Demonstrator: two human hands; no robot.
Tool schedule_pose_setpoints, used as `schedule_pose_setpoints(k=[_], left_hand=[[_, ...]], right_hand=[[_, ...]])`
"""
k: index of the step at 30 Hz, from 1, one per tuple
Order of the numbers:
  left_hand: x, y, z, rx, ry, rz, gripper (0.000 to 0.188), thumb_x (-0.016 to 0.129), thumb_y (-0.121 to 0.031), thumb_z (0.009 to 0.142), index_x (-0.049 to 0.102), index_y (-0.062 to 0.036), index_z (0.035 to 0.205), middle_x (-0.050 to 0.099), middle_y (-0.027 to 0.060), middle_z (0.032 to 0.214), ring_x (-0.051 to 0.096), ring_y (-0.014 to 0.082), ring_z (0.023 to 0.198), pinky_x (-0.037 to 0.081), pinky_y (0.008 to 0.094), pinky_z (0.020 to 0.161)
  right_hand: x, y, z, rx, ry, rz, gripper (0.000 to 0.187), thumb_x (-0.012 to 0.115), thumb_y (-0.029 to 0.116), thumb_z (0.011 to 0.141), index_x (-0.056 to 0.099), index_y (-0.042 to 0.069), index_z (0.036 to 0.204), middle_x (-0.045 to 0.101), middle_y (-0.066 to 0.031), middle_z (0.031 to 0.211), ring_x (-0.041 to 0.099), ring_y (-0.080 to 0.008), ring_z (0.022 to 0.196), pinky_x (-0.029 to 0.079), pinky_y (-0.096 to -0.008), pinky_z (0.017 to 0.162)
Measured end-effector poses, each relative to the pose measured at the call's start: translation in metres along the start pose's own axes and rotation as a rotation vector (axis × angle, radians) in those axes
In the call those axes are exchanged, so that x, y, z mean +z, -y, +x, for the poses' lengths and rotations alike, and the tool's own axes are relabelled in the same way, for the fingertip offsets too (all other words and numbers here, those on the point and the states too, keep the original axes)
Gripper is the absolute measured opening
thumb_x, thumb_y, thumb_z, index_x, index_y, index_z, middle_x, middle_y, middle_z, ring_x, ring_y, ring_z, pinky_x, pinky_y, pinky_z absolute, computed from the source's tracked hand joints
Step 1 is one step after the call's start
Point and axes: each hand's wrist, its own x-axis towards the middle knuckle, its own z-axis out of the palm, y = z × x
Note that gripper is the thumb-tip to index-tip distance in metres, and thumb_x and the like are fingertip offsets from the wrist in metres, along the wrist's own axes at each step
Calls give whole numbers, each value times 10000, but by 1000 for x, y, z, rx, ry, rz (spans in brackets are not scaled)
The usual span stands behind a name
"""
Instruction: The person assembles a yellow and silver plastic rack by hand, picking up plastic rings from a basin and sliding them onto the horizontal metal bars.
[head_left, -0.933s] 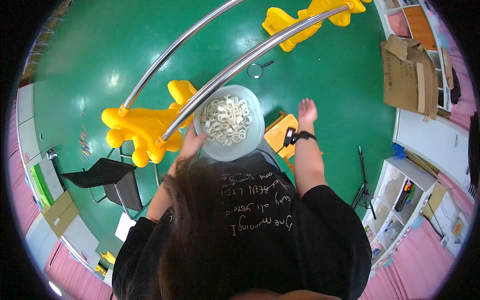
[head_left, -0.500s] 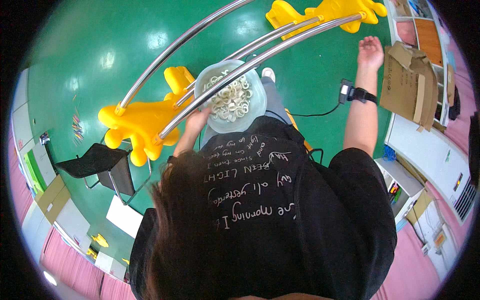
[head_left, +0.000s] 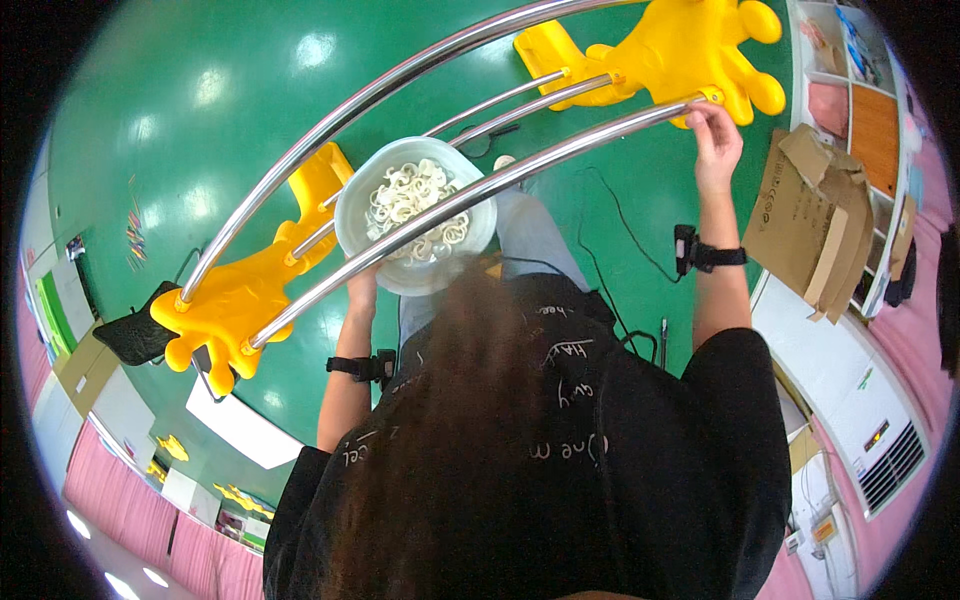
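A pale translucent bowl (head_left: 352, 208) sits over my lap, partly behind the nearest metal rail (head_left: 560, 152). Loose white rings (head_left: 410, 195) fill it, several of them overlapping. My left hand (head_left: 362, 288) grips the bowl's near left side; the bowl and rail cover its fingertips. Out to the right, my right hand (head_left: 716, 150) has its fingers bent together at the rail's right end, touching where it meets the yellow hand-shaped end piece (head_left: 690, 50). Whether anything small is between those fingers is hidden. A matching yellow end piece (head_left: 225, 300) is on the left.
More curved metal rails (head_left: 370, 88) span the two yellow ends. A cardboard box (head_left: 815, 225) and a white appliance (head_left: 850, 390) stand at the right. A black chair (head_left: 135, 325) is on the left. Black cables (head_left: 625, 225) trail over the green floor (head_left: 120, 130).
My right hand has gone from outstretched with the palm up to bent fingers at the rail's end. The bowl appears lower and further left; the view has shifted too.
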Motion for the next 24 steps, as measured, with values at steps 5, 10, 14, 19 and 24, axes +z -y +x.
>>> schedule_pose_setpoints(k=[5,10,14,19,24], left_hand=[[44,54,9,92,89,0,396,596,-100,763,543,-4,1144,575,78,1051,518,189,971,422,321,856],[42,105,83,66,277,211,430,600,-125,774,513,-17,1180,569,76,1062,517,184,961,437,316,834],[87,103,128,98,460,53,485,610,-133,759,489,-15,1213,560,83,1099,518,188,986,442,317,843],[67,125,106,80,563,-22,556,624,-144,741,460,-12,1255,548,92,1146,520,193,1017,448,318,853],[76,134,100,125,668,-72,627,637,-155,723,430,-9,1296,535,100,1192,521,198,1048,453,318,863]], right_hand=[[8,-42,-4,-170,-162,-114,180,567,47,875,583,-6,1046,559,-49,1028,512,-99,872,435,-242,782],[62,-100,-12,-152,-379,72,350,443,204,953,395,73,1274,562,-93,987,538,-143,818,452,-261,744],[109,-132,-7,-318,-340,303,482,300,476,953,234,177,1325,562,-183,768,563,-244,604,497,-367,604],[121,-95,-31,-514,-471,420,523,258,546,936,277,146,1271,526,-167,690,543,-255,553,477,-333,572],[91,-67,-35,-850,-379,404,500,259,520,950,299,128,1257,529,-159,770,546,-232,576,477,-325,544]])
